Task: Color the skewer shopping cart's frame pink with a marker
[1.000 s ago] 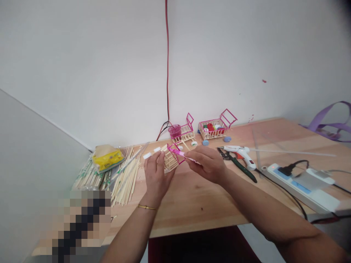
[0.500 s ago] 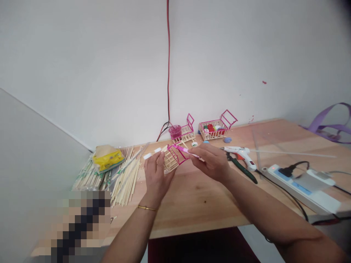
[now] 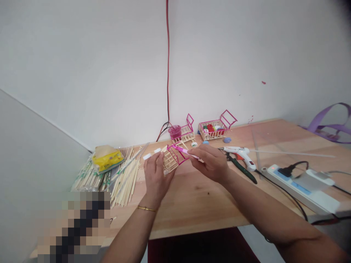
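Observation:
My left hand (image 3: pixel 156 175) is closed round a small cart (image 3: pixel 172 159) built of pale sticks with a pink frame, held above the wooden table (image 3: pixel 192 197). My right hand (image 3: pixel 212 162) grips a pink pen-like tool (image 3: pixel 186 151) in a pinch. The tool's tip touches the pink frame at the cart's right side. Both hands are in the middle of the view, just above the tabletop.
Bundles of bamboo sticks (image 3: pixel 120 175) and a yellow tissue pack (image 3: pixel 108 157) lie at the left. Two finished carts (image 3: pixel 216 128) stand by the wall near a pink cup (image 3: pixel 174 131). A glue gun (image 3: pixel 241 152), pliers (image 3: pixel 241 168) and a power strip (image 3: pixel 301 184) lie at the right.
My right hand has shifted slightly to the right with the pink tool, which now lies along the cart's pink frame. My left hand has hardly moved.

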The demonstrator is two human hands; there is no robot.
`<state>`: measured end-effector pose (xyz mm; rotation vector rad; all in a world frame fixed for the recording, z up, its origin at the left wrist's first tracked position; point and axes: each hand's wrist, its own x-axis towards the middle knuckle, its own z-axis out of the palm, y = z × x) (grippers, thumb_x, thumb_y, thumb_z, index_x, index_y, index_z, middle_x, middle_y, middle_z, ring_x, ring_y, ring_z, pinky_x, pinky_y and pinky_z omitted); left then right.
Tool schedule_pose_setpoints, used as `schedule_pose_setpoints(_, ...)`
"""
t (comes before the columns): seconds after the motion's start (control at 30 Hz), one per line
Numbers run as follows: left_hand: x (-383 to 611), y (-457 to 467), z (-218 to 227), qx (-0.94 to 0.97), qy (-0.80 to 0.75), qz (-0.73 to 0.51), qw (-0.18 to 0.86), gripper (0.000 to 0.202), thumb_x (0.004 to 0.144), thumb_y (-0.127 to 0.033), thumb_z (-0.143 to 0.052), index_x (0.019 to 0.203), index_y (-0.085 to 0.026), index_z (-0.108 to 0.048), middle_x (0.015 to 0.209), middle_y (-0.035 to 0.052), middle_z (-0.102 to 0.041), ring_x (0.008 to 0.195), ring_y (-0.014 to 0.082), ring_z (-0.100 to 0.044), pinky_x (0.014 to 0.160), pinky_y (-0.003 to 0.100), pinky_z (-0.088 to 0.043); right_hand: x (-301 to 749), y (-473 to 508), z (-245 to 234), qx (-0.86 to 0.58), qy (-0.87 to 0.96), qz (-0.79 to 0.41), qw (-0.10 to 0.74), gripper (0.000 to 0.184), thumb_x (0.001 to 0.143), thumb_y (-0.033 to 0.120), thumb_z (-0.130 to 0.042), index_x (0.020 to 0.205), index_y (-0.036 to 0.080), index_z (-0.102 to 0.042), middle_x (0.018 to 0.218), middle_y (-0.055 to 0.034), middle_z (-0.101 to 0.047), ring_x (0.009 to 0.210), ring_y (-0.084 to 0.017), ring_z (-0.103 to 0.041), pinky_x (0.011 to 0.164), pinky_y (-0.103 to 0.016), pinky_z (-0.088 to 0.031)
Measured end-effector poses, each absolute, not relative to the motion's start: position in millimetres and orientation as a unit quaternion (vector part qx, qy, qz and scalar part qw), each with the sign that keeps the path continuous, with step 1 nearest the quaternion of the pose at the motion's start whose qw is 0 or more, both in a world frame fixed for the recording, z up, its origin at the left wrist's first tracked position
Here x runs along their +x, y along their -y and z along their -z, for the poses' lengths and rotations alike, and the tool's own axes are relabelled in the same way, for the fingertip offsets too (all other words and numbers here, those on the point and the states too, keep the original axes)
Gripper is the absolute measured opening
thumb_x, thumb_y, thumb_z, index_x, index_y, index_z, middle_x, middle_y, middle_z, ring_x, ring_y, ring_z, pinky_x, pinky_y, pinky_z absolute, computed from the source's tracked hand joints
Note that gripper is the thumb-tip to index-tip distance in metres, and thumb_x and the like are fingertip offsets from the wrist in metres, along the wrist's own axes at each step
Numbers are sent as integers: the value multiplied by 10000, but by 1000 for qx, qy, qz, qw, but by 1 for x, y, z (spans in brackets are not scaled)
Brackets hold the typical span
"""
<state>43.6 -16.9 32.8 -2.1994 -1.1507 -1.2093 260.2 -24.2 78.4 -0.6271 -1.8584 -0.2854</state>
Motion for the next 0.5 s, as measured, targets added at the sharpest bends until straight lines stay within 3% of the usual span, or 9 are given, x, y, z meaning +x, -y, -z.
schedule_pose_setpoints(0.5,43,16,-31,-781,415,426,190,668,778,-311,-712,1354,-125,-429,1215,206,-563,1132,305,-527,975,471,-421,261,23,-76,-283,777,126,547,208,845,88,-592,1034,172,-609,750,-66,-676,656,-169,-608,611,-282,-475)
